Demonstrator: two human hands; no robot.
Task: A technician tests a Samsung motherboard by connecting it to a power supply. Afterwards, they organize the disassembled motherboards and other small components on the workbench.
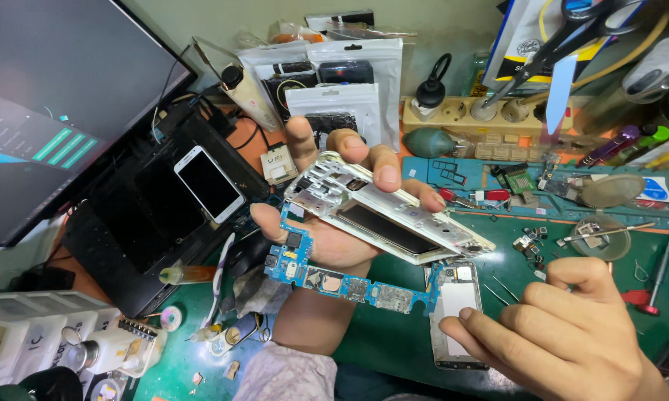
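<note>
My left hand (334, 193) is raised palm-up over the green bench mat (394, 334). It grips a silver phone mid-frame (394, 215), fingertips curled over its top edge, and a blue L-shaped circuit board (327, 278) hangs beneath the palm. My right hand (572, 334) is at the lower right with fingers curled, its fingertips touching a white-backed phone part (457, 312) that lies on the mat. I cannot tell whether it pinches a small piece.
A white smartphone (208, 183) lies on a dark laptop (138, 223) beside a large monitor (45, 96) at left. Bagged parts (349, 82), a power strip (475, 111), scissors (564, 37), tweezers, small dishes (601, 238) and a blue parts tray (572, 193) crowd the back and right.
</note>
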